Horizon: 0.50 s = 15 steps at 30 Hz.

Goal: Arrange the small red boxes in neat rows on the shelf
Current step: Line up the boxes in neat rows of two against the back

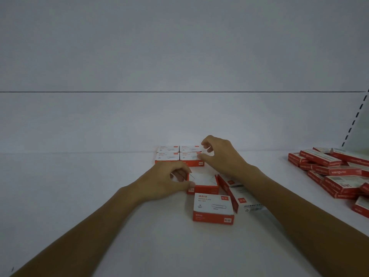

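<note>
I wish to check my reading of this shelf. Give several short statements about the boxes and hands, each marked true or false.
1. Four boxes form a two-by-two block at the back of the shelf. True.
2. The left hand holds nothing. False: it grips a red box in front of the block.
3. The nearest box reads PAPER CLIPS on top. True.
4. The loose pile of red boxes lies at the left. False: it lies at the right.
5. The right hand rests on the nearest box. False: it is at the block's right edge.
</note>
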Each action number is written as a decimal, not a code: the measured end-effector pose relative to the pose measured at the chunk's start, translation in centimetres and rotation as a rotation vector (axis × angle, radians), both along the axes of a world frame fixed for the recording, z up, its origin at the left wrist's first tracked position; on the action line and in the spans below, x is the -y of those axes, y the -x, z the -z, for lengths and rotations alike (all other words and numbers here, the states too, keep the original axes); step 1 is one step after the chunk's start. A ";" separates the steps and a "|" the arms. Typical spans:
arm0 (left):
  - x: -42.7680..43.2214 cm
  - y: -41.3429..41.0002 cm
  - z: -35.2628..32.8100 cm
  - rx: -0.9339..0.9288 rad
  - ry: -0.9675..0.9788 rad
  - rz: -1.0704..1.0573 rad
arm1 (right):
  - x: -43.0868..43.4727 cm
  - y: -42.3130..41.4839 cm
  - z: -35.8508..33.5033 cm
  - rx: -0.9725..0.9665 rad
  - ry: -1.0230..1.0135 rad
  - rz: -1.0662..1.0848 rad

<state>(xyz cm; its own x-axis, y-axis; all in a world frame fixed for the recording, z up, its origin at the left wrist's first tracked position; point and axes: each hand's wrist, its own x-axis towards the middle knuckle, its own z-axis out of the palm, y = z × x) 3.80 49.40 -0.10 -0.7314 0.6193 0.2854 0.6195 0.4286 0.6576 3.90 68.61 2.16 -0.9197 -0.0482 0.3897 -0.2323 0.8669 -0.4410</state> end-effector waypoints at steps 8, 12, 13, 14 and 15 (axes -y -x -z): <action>1.1 0.4 -0.7 0.017 -0.155 -0.341 | 1.1 -3.1 -1.5 0.022 0.185 -0.391; 1.2 0.5 -1.3 0.098 -0.294 -0.449 | 1.9 -3.1 -1.3 -0.023 0.088 -0.425; 1.2 0.5 -1.3 0.108 -0.296 -0.462 | 2.1 -3.0 -1.2 -0.066 0.056 -0.429; 1.1 0.5 -1.2 0.127 -0.310 -0.464 | 2.2 -2.9 -1.0 -0.112 0.031 -0.430; 1.1 0.5 -1.1 0.152 -0.327 -0.462 | 2.3 -2.8 -0.8 -0.152 0.023 -0.431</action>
